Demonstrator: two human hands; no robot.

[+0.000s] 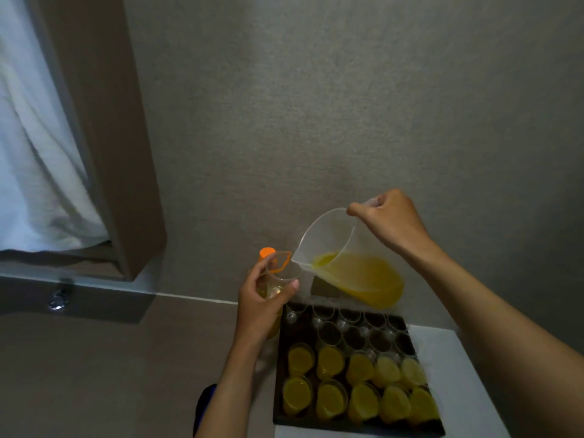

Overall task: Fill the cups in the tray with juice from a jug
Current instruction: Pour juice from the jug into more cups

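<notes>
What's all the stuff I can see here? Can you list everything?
Jug: one, clear, tilted, orange juice inside, spout by the held cup.
Held cup: one, clear, left of the jug.
Filled cups: ten, orange, tray's two near rows.
Empty cups: several, clear, tray's far rows.
Tray: one, dark, on white table.
Bottle: one, orange cap, behind the held cup.
Curtain: white, far left.
Left hand: grip on the held cup.
Right hand: grip on the jug's handle.

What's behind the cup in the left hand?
An orange bottle cap shows just behind the clear cup that the left hand holds; the bottle's body is mostly covered by cup and hand.
</notes>
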